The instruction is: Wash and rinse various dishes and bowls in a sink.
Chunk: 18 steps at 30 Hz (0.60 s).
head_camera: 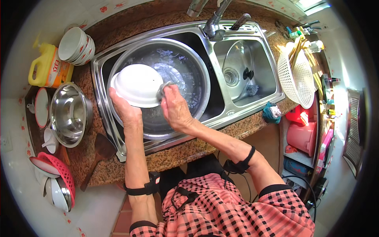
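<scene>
My left hand [125, 111] grips the near left rim of a white bowl [137, 84], which is tilted with its outer side up. It may be stacked with another white dish; I cannot tell. In my right hand [176, 111] is a grey scrubbing pad [163, 90], pressed against the bowl's right edge. Both hands are over a large round metal basin [204, 89] of water, which sits in the left bowl of a steel double sink [220, 111]. Above the divider stands the faucet [212, 28].
A glass pot lid [239, 62] lies in the right sink. Left are stacked bowls [72, 46], a yellow jug [44, 65], a steel bowl [69, 115] and a wooden spatula [102, 148]. Right are a white plastic basket [296, 77] with chopsticks and a teal cloth [271, 113].
</scene>
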Available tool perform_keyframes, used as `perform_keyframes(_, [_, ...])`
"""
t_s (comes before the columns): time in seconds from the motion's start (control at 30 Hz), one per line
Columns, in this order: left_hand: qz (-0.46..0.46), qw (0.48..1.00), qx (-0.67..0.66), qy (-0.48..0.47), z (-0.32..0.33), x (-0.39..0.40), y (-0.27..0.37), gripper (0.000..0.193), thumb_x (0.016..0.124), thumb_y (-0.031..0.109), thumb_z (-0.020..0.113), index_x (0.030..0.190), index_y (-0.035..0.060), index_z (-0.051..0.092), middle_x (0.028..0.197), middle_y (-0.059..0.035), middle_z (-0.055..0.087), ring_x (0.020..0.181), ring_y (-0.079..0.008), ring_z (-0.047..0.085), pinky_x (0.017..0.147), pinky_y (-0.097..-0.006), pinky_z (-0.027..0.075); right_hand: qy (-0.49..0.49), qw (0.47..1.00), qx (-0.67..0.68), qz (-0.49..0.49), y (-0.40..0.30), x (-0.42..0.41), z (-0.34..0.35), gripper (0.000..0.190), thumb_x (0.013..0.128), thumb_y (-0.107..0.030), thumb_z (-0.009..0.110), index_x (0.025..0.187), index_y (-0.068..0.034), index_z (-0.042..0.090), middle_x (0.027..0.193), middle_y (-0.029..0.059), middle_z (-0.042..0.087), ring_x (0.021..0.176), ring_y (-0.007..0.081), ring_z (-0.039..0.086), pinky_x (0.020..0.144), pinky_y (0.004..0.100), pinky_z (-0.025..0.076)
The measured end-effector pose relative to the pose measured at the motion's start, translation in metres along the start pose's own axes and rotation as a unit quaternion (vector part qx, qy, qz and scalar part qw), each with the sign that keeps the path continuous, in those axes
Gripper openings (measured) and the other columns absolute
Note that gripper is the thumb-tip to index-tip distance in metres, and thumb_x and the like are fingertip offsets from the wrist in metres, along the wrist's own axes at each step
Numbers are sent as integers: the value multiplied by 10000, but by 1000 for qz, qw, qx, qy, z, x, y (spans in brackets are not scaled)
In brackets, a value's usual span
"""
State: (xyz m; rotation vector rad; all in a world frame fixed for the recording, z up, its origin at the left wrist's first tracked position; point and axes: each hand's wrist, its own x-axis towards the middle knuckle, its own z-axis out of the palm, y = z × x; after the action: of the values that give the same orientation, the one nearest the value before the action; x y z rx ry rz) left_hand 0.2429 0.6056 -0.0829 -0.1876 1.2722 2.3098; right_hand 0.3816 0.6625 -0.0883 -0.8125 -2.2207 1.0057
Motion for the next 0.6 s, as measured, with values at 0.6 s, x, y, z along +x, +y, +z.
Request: perform_keyframes(0.6, [-52, 996, 68, -30, -31, -29, 24, 581, 947, 447, 374, 1285, -24, 401, 1228, -163, 511, 1141, -243, 504, 966, -349, 414, -191, 969, -155, 3, 115, 69, 42, 269, 797, -258, 487, 824, -32, 631, 908, 216, 632, 863, 388, 602, 757, 473, 475])
